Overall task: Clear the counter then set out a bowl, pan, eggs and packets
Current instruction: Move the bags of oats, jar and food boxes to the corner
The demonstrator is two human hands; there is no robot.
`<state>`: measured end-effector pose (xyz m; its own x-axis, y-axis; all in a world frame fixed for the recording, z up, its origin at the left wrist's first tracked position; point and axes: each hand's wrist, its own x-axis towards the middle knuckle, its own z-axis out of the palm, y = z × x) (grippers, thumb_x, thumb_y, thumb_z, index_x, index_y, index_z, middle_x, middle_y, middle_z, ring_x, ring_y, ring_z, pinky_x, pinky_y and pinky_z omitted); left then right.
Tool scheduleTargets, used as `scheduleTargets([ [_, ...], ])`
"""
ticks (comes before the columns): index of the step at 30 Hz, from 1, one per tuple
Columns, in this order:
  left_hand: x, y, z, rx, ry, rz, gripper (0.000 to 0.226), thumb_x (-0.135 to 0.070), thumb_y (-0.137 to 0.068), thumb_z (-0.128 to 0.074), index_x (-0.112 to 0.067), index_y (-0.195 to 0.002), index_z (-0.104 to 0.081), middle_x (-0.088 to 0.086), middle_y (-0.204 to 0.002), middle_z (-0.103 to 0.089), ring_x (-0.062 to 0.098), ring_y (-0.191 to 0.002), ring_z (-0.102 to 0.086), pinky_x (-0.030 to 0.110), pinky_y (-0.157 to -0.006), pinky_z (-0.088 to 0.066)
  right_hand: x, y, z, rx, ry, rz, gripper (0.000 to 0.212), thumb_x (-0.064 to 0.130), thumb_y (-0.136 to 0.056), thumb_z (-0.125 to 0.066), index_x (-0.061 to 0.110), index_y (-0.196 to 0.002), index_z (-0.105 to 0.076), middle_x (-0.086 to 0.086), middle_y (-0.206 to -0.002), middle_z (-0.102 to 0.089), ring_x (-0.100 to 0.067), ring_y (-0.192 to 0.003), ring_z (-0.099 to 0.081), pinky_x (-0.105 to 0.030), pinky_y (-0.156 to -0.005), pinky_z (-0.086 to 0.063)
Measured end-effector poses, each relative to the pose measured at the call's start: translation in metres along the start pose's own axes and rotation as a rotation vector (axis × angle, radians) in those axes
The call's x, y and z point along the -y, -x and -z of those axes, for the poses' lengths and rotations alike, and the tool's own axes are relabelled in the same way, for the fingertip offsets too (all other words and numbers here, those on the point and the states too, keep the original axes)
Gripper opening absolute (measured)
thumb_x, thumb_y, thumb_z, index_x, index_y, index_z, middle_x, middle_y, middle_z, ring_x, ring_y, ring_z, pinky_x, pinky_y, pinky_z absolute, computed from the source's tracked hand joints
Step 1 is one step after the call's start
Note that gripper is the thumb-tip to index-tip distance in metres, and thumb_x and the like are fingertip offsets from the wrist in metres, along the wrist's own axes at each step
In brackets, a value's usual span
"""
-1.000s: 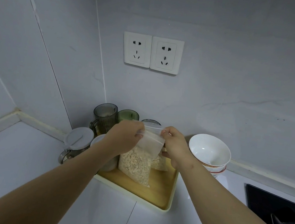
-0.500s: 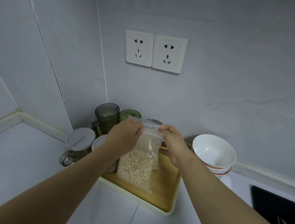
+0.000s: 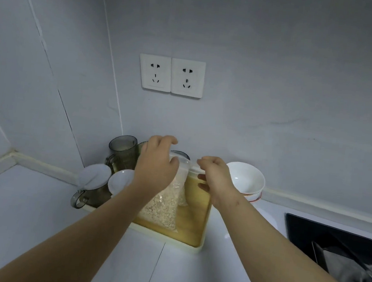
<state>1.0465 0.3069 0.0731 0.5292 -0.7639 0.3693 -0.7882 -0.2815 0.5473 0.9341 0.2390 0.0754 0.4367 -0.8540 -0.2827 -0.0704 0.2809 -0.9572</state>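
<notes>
A clear zip packet of oats (image 3: 163,208) stands tilted on a wooden tray with a cream rim (image 3: 192,236), and a second, smaller packet (image 3: 183,198) leans behind it. My left hand (image 3: 156,165) curls over the oat packet's top left, thumb against the plastic. My right hand (image 3: 216,179) pinches the right end of its zip strip. Just right of the tray, by the wall, a white bowl (image 3: 245,177) sits stacked on another bowl. No pan or eggs are in view.
Dark green tumblers (image 3: 122,148) and two jars with white lids (image 3: 95,175) crowd the tray's left corner. A black cooktop (image 3: 331,238) with a dark object on it lies at the right. Two wall sockets (image 3: 171,75) sit above the tray.
My hands have spread a little apart along the packet's top. The left fingers have risen above the zip strip. The packet leans further back on the tray.
</notes>
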Motion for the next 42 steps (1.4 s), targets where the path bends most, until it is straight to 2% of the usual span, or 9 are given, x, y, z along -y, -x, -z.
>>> scheduleTargets([
  [2, -0.028, 0.008, 0.002, 0.052, 0.192, 0.061, 0.033, -0.013, -0.090, -0.054, -0.017, -0.123, -0.053, 0.004, -0.119, -0.048, 0.019, -0.103, -0.051, 0.025, -0.090, -0.038, 0.003, 0.012, 0.011, -0.029, 0.011, 0.036, 0.007, 0.015, -0.091, -0.052, 0.017, -0.097, -0.051, 0.002, -0.081, -0.048, -0.018, -0.081, -0.048, -0.028, -0.067, -0.040],
  [5, -0.073, 0.026, -0.007, 0.192, 0.552, 0.183, 0.015, -0.012, -0.089, -0.057, -0.023, -0.099, -0.058, -0.004, -0.098, -0.054, 0.012, -0.087, -0.053, 0.021, -0.076, -0.038, 0.010, 0.038, 0.045, -0.112, -0.009, 0.088, 0.005, 0.014, -0.090, -0.053, 0.019, -0.091, -0.053, 0.002, -0.077, -0.049, -0.020, -0.079, -0.049, -0.025, -0.063, -0.039],
  [7, -0.101, 0.041, -0.016, 0.287, 0.695, 0.249, 0.017, -0.009, -0.088, -0.056, -0.026, -0.083, -0.057, -0.003, -0.086, -0.057, 0.013, -0.078, -0.055, 0.022, -0.069, -0.042, 0.010, 0.055, 0.074, -0.181, 0.002, 0.113, 0.007, 0.012, -0.090, -0.051, 0.017, -0.096, -0.053, 0.001, -0.087, -0.052, -0.021, -0.084, -0.052, -0.024, -0.061, -0.041],
  [10, -0.142, 0.066, -0.029, 0.411, 0.801, 0.299, 0.023, -0.005, -0.090, -0.052, -0.023, -0.075, -0.055, 0.003, -0.081, -0.058, 0.013, -0.066, -0.054, 0.024, -0.062, -0.042, 0.004, 0.082, 0.120, -0.266, 0.002, 0.128, 0.009, 0.011, -0.091, -0.049, 0.015, -0.097, -0.054, -0.001, -0.093, -0.053, -0.018, -0.083, -0.052, -0.024, -0.063, -0.042],
  [16, -0.245, 0.143, -0.064, 0.550, 0.832, 0.233, 0.020, -0.009, -0.092, -0.051, -0.024, -0.078, -0.056, -0.004, -0.081, -0.056, 0.008, -0.070, -0.056, 0.020, -0.063, -0.043, -0.018, 0.160, 0.237, -0.416, -0.037, 0.157, 0.009, 0.009, -0.091, -0.047, 0.010, -0.097, -0.055, 0.000, -0.082, -0.051, -0.013, -0.070, -0.048, -0.023, -0.060, -0.040],
  [21, -0.341, 0.231, -0.105, 0.657, 0.845, 0.227, 0.018, -0.009, -0.091, -0.052, -0.023, -0.082, -0.059, -0.003, -0.079, -0.060, 0.008, -0.067, -0.056, 0.020, -0.063, -0.044, -0.044, 0.235, 0.350, -0.497, -0.050, 0.171, 0.013, 0.011, -0.090, -0.050, 0.018, -0.081, -0.058, -0.003, -0.087, -0.059, -0.023, -0.080, -0.058, -0.033, -0.069, -0.048],
  [31, -0.543, 0.378, -0.192, 0.812, 0.873, 0.212, 0.014, -0.012, -0.093, -0.051, -0.020, -0.095, -0.063, -0.002, -0.092, -0.063, 0.009, -0.077, -0.060, 0.023, -0.070, -0.051, -0.079, 0.388, 0.578, -0.642, -0.049, 0.111, 0.011, 0.012, -0.090, -0.049, 0.015, -0.085, -0.059, -0.002, -0.080, -0.056, -0.015, -0.074, -0.051, -0.025, -0.063, -0.041],
  [39, -0.662, 0.415, -0.274, 0.936, 0.835, 0.117, 0.012, -0.015, -0.093, -0.051, -0.023, -0.091, -0.060, -0.001, -0.091, -0.062, 0.011, -0.080, -0.059, 0.028, -0.080, -0.051, -0.087, 0.413, 0.715, -0.769, -0.069, 0.062, 0.011, 0.011, -0.091, -0.049, 0.015, -0.088, -0.058, -0.001, -0.081, -0.057, -0.016, -0.077, -0.053, -0.025, -0.066, -0.045],
  [42, -0.706, 0.417, -0.308, 0.991, 0.837, 0.095, 0.013, -0.014, -0.094, -0.049, -0.017, -0.100, -0.061, -0.002, -0.089, -0.060, 0.008, -0.074, -0.057, 0.023, -0.074, -0.049, -0.085, 0.409, 0.767, -0.819, -0.073, 0.054, 0.011, 0.010, -0.092, -0.048, 0.013, -0.088, -0.057, -0.004, -0.084, -0.057, -0.018, -0.077, -0.052, -0.024, -0.063, -0.043],
])
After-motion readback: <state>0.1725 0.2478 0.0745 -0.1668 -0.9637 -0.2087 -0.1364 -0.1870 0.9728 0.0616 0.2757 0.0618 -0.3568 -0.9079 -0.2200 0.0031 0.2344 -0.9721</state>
